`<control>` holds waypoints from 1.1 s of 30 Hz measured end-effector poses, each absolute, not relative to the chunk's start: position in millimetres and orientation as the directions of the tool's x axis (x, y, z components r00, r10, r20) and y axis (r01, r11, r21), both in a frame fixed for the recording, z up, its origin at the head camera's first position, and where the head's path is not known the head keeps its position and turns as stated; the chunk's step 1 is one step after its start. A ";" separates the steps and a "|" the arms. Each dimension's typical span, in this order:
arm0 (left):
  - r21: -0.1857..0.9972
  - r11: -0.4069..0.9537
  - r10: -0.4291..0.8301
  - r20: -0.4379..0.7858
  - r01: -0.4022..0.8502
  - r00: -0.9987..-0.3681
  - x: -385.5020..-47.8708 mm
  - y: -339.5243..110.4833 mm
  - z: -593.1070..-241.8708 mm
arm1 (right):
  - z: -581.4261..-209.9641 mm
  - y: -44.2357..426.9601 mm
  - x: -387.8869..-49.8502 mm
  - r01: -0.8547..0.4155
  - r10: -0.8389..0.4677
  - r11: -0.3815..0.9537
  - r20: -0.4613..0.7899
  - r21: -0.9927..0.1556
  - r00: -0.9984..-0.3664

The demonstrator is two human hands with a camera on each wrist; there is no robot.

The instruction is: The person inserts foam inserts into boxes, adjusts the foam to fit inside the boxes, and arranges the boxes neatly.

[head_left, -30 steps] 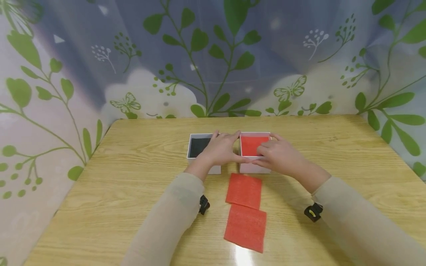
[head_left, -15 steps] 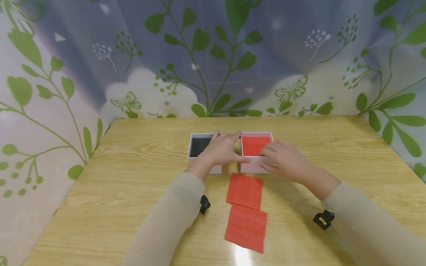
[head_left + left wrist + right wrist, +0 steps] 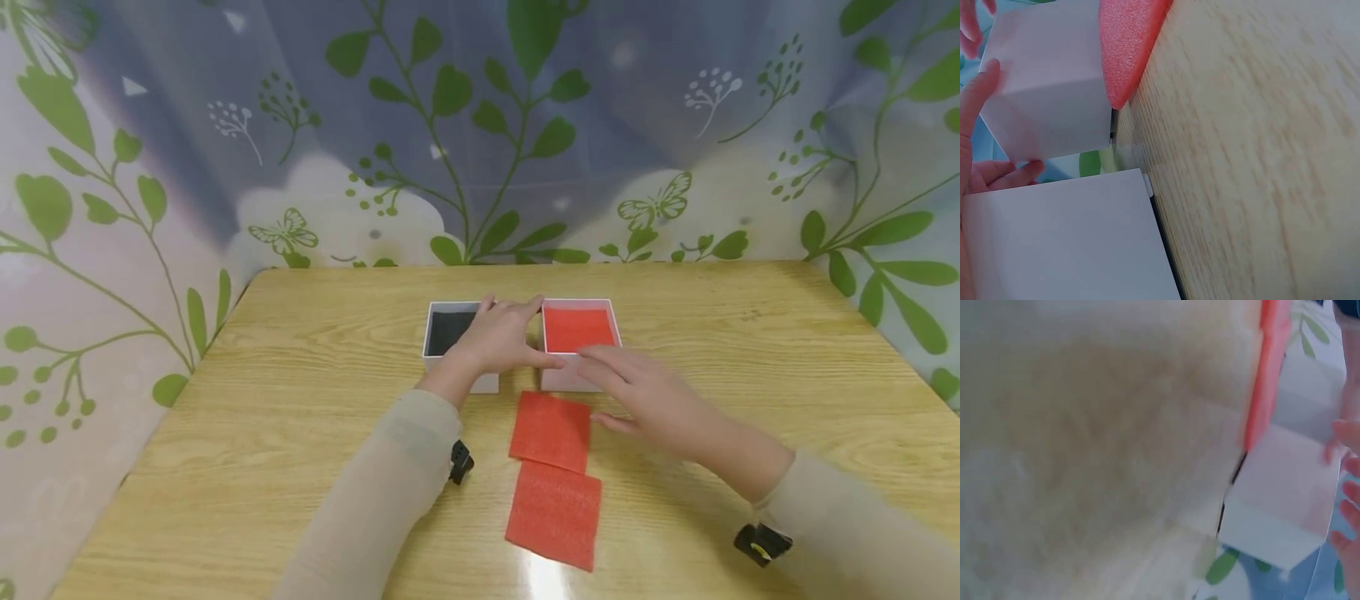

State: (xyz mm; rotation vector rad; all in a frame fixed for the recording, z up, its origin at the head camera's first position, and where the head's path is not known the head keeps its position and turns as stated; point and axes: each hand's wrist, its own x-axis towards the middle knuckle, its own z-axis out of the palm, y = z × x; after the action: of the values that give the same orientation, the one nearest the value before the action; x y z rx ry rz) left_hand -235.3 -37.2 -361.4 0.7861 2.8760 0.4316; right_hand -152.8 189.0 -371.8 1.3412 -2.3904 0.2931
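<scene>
A white box [image 3: 562, 377] with red material inside stands right of centre. My left hand [image 3: 498, 337] holds it at its near left corner. In the left wrist view, the thumb [image 3: 982, 84] lies on the box's front wall and fingertips touch its side. My right hand [image 3: 656, 404] hovers just in front of the box's right part, fingers loosely extended and holding nothing. Nearest to its thumb is a red felt-like square [image 3: 551, 431] on the table. A second red square [image 3: 555, 515] lies just nearer, their edges meeting.
A second white box [image 3: 483, 383] with black material [image 3: 448, 332] inside stands to the left, partly behind my left hand. A narrow gap separates the two boxes. The wooden table [image 3: 300, 333] ends at a leaf-patterned curtain [image 3: 480, 192] at the back.
My right hand has come out of the red-filled box and moved toward me and to the right, its fingers straightening. My left hand keeps its place at the box.
</scene>
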 end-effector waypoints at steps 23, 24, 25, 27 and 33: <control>0.327 0.813 0.522 -0.044 0.481 -0.852 -233.3 -37.3 -358.5 | -395.7 151.4 -133.4 -0.777 -0.782 0.622 -0.033 -0.103 -0.622; 0.327 0.814 0.521 -0.044 0.481 -0.852 -233.5 -37.4 -358.9 | -395.4 151.5 -133.9 -0.774 -0.781 0.623 -0.045 -0.111 -0.623; 0.327 0.815 0.519 -0.044 0.479 -0.854 -233.4 -37.5 -358.8 | -395.0 151.8 -134.5 -0.773 -0.781 0.624 -0.056 -0.117 -0.622; 0.325 0.817 0.515 -0.042 0.476 -0.856 -233.3 -37.9 -358.7 | -393.3 153.0 -136.0 -0.770 -0.782 0.623 -0.077 -0.140 -0.618; 0.323 0.818 0.513 -0.037 0.476 -0.857 -233.4 -38.0 -359.9 | -386.2 158.0 -140.3 -0.755 -0.783 0.622 -0.125 -0.207 -0.610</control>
State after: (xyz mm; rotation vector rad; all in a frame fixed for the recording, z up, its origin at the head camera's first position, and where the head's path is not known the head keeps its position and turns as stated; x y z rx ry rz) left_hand -233.4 -38.0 -359.9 0.7861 2.8774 0.4632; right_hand -140.3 158.0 -386.2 1.4454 -3.0090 0.2246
